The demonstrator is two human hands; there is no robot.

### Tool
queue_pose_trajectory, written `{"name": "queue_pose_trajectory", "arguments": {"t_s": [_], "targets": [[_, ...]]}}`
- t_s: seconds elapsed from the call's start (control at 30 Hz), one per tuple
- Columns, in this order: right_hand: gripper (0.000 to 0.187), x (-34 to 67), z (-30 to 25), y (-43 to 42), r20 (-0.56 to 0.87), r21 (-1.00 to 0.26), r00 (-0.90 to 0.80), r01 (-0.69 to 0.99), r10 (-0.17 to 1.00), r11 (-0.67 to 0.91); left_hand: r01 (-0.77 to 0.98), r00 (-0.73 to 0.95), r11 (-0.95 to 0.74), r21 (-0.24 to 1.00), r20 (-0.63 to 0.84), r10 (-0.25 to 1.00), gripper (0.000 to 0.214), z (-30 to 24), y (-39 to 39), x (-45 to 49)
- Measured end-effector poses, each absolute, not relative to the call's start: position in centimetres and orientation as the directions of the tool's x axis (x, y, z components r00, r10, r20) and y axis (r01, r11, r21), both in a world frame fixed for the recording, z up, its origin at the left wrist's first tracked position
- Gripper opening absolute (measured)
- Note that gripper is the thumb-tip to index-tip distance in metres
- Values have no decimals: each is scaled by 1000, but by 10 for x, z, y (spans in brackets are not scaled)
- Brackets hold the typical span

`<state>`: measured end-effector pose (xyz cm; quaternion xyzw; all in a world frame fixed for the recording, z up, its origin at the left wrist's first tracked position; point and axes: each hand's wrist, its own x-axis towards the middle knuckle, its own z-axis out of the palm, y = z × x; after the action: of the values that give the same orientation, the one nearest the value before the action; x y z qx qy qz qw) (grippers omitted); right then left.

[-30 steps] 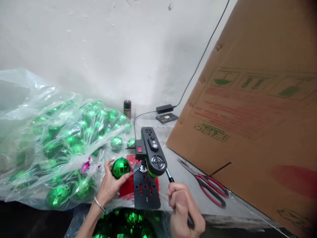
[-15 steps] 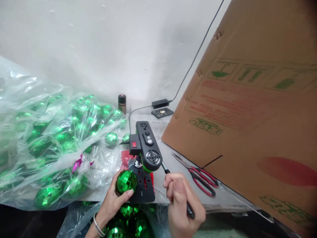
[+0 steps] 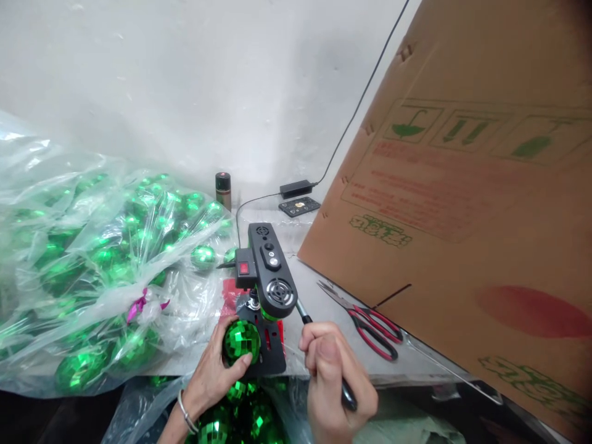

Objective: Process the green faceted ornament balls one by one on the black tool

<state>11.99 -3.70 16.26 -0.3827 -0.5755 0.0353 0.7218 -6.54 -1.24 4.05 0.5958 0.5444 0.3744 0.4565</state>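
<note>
Head view, left hand [image 3: 213, 370] cupping green ball [image 3: 242, 340], right hand [image 3: 335, 382] fisted round handle [image 3: 349, 396]

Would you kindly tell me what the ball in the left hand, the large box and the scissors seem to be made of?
Ball: glossy, mirror-like plastic or glass; facets throw bright glints.
Large box: likely cardboard, matte brown with printed symbols.
Scissors: grey metallic blades, probably steel; red-and-black handles look like plastic or rubber.

Shiny green in square facets on the ball [image 3: 242, 339]; black with round grille patterns on the machine [image 3: 272, 274]; red on the switch [image 3: 244, 268]; black on the handle [image 3: 349, 396]; red and black on the scissors [image 3: 355, 312]; brown, printed green and red, on the box [image 3: 439, 253]
</note>
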Motion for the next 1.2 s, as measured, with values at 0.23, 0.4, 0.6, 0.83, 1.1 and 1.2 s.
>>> {"name": "queue_pose_trajectory", "arguments": {"t_s": [0.23, 0.4, 0.6, 0.83, 1.1, 1.2], "targets": [[37, 123, 156, -39, 798, -602, 322, 386, 509, 699, 360, 94, -100, 928, 71, 993, 77, 21, -4, -55], [37, 123, 156, -40, 792, -611, 317, 388, 522, 691, 424, 108, -211, 881, 182, 977, 77, 21, 4, -48], [36, 122, 158, -39, 792, -609, 329, 377, 513, 698, 471, 153, -245, 848, 195, 969, 75, 25, 8, -45], [38, 120, 172, -36, 772, -634, 355, 360, 528, 685, 498, 192, -217, 840, 137, 972, 72, 37, 12, -43], [40, 121, 183, -35, 755, -655, 343, 371, 558, 658, 535, 223, -264, 802, 167, 960, 72, 40, 19, -36], [40, 121, 184, -35, 764, -645, 336, 385, 551, 660, 477, 199, -254, 841, 178, 964, 73, 32, 20, -29]]}}
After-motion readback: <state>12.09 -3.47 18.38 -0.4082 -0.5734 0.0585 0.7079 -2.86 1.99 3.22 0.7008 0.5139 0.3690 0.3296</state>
